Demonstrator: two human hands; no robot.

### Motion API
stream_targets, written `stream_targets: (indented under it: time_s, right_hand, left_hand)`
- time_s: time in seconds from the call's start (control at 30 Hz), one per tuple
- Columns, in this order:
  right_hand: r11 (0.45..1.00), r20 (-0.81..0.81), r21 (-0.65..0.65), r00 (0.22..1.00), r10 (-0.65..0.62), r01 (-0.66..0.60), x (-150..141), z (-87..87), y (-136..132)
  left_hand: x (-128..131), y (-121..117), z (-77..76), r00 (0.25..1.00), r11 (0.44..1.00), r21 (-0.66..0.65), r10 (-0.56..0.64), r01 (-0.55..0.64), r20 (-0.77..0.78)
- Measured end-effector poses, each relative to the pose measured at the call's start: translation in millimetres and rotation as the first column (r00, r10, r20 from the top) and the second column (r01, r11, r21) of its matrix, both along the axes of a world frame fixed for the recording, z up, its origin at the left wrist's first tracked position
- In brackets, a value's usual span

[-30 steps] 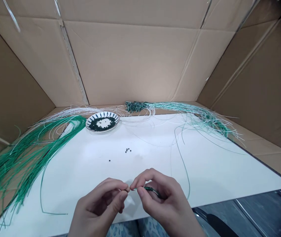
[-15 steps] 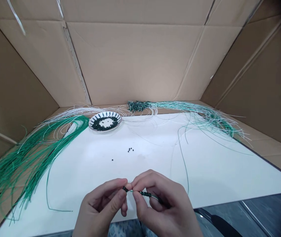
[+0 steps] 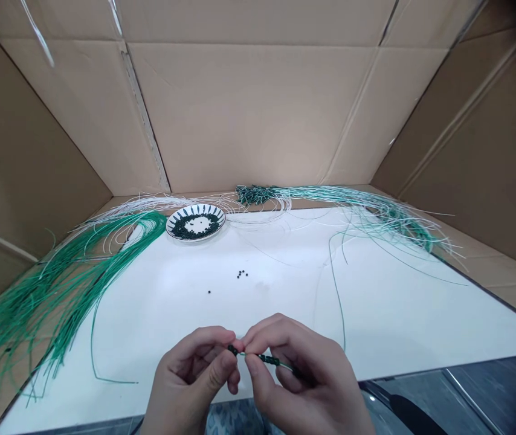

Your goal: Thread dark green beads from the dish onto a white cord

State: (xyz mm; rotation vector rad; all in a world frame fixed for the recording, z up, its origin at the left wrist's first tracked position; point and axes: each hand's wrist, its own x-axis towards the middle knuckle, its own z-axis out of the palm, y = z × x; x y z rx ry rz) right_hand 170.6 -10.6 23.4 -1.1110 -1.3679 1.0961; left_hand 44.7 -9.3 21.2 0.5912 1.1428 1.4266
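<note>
Low in the middle of the view, my left hand (image 3: 192,377) and my right hand (image 3: 294,374) meet at their fingertips. Both pinch a thin green cord (image 3: 262,358) strung with several dark beads. One bead shows at my left fingertips, and others lie just beyond my right fingers. The cord's far end runs under my right hand and is hidden. On the white board (image 3: 376,314), a small group of loose dark beads (image 3: 241,273) lies ahead of my hands, with a single bead (image 3: 209,292) nearby.
A patterned plate (image 3: 195,222) holds many dark beads at the back. Bundles of green cord (image 3: 58,296) spill left over the board's edge. White cords (image 3: 149,205) and beaded green strands (image 3: 357,204) lie behind. Cardboard walls (image 3: 249,109) surround the board.
My fingers have drawn closer around the cord, and a dark bead now shows at my left fingertips. The whole scene has shifted slightly right in view.
</note>
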Motion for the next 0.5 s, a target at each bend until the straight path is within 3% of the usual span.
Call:
stream_targets:
  time_s: [0.37,0.5]
  right_hand:
    - [0.987,0.089,0.162,0.996,-0.013,-0.001,2.8,-3.1,1.4]
    - [0.973,0.117,0.228,0.991,-0.068,0.040,0.8,-3.6,-1.0]
  left_hand:
    - [3.2,-1.3,-1.6,0.999,0.999,-0.002,0.034,-0.034,0.002]
    - [-8.4,-2.1,-16.1,0.995,0.990,0.141,-0.001,0.016,-0.104]
